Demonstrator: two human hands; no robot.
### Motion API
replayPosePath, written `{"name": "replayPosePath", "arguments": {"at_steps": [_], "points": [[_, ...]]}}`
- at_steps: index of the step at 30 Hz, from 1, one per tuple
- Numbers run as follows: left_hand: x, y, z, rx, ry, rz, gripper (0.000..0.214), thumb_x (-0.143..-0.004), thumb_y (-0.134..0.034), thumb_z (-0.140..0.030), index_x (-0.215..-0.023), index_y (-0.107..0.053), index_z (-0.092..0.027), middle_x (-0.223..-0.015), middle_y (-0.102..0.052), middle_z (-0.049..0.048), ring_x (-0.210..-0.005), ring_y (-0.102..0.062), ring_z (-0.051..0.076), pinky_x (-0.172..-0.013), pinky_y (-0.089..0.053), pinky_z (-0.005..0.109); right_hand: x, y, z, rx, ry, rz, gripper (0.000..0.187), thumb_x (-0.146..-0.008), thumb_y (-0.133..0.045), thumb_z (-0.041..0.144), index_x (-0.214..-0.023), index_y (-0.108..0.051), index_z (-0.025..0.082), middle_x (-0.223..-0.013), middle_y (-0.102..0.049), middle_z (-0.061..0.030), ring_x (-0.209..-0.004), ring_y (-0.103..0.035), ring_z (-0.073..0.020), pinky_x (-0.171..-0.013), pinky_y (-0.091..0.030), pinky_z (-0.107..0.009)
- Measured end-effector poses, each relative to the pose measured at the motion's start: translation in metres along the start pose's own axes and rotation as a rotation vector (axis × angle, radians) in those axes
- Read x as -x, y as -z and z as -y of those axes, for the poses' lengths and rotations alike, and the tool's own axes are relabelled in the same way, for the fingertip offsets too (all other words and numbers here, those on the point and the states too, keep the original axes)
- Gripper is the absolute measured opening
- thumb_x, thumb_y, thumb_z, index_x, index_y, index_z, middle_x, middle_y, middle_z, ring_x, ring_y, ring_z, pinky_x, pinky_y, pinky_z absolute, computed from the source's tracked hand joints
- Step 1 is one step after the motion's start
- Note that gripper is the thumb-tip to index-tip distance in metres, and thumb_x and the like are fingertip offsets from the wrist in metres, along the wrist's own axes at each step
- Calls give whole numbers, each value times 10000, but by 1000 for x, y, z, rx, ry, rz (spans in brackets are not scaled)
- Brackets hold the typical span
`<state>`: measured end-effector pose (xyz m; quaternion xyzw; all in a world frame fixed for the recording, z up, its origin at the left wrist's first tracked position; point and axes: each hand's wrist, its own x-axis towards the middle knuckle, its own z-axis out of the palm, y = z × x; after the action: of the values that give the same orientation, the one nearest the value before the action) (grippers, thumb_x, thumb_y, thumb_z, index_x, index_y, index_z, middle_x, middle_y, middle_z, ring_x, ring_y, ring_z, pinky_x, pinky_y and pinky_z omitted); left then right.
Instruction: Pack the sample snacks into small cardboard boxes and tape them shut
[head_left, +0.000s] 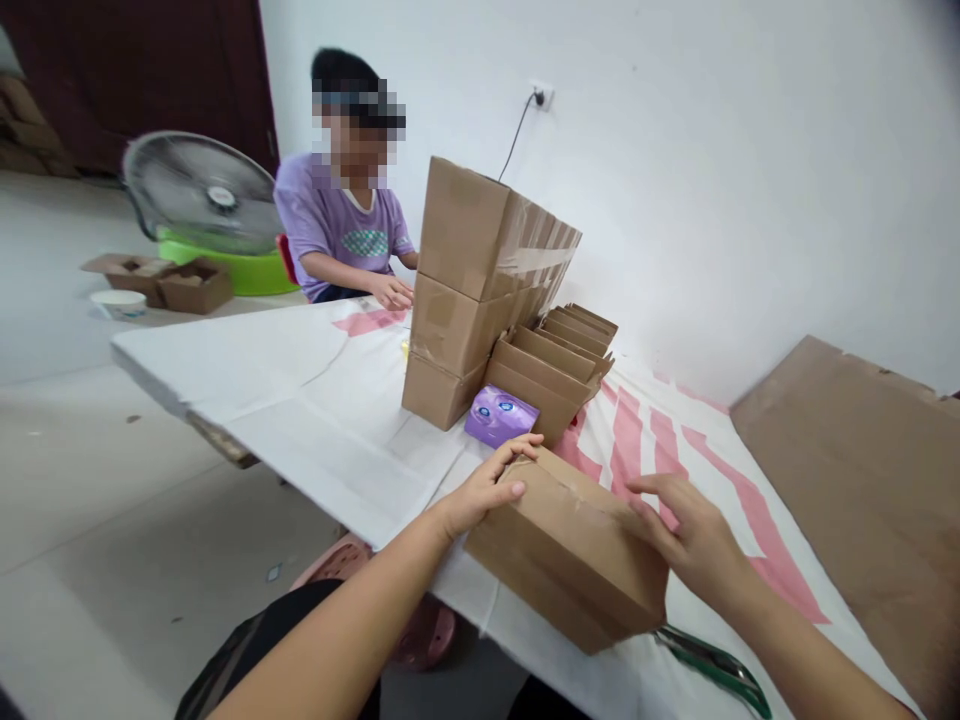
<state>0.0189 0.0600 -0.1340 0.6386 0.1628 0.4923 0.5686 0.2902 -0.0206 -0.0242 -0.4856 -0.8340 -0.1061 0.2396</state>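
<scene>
Head view: no readable text on the fan (217,195); its hub badge is too small, and the checkered print on the co-worker's purple shirt (330,215) is unclear. Purple box (501,418) bears two blue round motifs. Clear tape runs over the stacked cartons (459,225).

Brown carton (566,560) sits tilted in frame at the near table edge, closed, between both hands. Left hand (496,480) loosely grasps its far left end, thumb on the top face, fingers over the edge. Right hand (690,525) is part-open, fingers bent, thumb and index at the right upper edge; cannot tell if gripping.

Left forearm reaches up from bottom centre-left; right forearm comes in from lower right, wrist bent inward. Green-handled tool (716,670) lies just beside the carton's right end. Purple box stands beyond the left hand, next to open-flapped cartons (536,385).
</scene>
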Motion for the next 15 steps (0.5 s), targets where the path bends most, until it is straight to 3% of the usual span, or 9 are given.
{"name": "replayPosePath", "arguments": {"at_steps": [3, 7, 10, 15], "points": [[0, 0, 0, -9, -8, 1, 550, -745, -691, -601, -1141, -574, -237, -1526, -379, 116, -1441, -275, 389, -1163, -198, 533, -29, -18, 32, -63, 83, 41, 153, -967, -523, 299, -1031, -632, 213, -972, -718, -67, -906, -668, -221, -788, -560, -382], [0, 2, 1, -6, -25, 6, 553, -739, -703, -598, -1136, -582, -233, -1511, -393, 122, -1445, -271, 387, -1170, -189, 523, -47, -38, 50, -50, 133, 68, 89, -944, -538, 205, -951, -625, 192, -934, -694, -64, -893, -631, -225, -796, -525, -387], [0, 2, 0, -15, -29, 18, 558, -742, -703, -599, -1144, -583, -230, -1512, -392, 120, -1445, -271, 388, -1175, -177, 522, -47, -41, 53, -21, 198, 42, 184, -954, -479, 144, -820, -597, 189, -821, -647, -51, -813, -574, -207, -752, -484, -358], [1, 2, -3, -6, -15, 17, 575, -739, -703, -607, -1157, -575, -233, -1518, -384, 123, -1447, -273, 387, -1170, -196, 520, -35, -35, 55, 13, 317, -21, 237, -965, -423, 91, -814, -577, 188, -791, -616, -42, -784, -511, -185, -742, -442, -325]]}}
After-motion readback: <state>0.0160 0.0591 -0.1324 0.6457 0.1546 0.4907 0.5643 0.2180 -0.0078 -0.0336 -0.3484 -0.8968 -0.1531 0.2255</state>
